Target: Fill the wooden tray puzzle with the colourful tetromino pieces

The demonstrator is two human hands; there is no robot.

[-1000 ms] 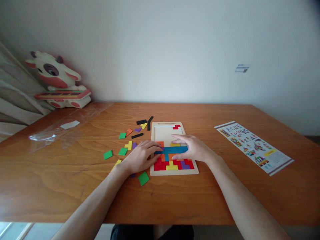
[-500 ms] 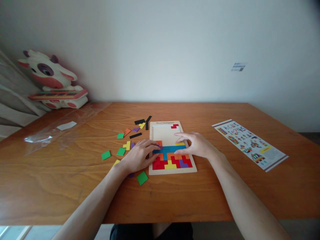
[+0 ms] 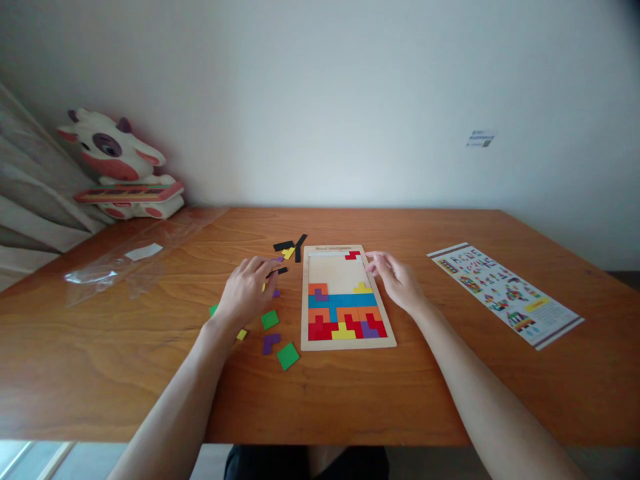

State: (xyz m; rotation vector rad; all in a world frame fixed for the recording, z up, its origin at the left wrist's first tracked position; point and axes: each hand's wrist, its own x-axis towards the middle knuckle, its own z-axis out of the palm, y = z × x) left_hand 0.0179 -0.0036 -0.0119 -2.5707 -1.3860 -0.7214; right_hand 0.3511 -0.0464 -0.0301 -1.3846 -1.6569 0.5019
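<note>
My left hand point(image 3: 247, 288) is over the loose wooden pieces left of the puzzle board, fingers curved and apart. Its fingertips are at the left end of a black bar piece point(image 3: 281, 271); no held piece can be made out. Some pieces under the palm are hidden. My right hand point(image 3: 397, 283) is at the right edge of the wooden puzzle board point(image 3: 330, 267), fingers loosely bent with nothing in them. Red, yellow, purple, orange and blue pieces point(image 3: 350, 301) fill the board's lower half. One red piece point(image 3: 353, 255) lies in its top right corner.
Green squares point(image 3: 288, 357), a purple piece point(image 3: 271, 343) and more black bars point(image 3: 283, 246) lie left of the board. On the right is a printed pattern sheet point(image 3: 505, 293). A clear plastic bag point(image 3: 120, 267) and a cow toy keyboard point(image 3: 130, 193) are at the back left.
My left hand has left the board and moved left and away from me to the loose pieces. My right hand has drawn back to the board's right edge, uncovering the blue pieces.
</note>
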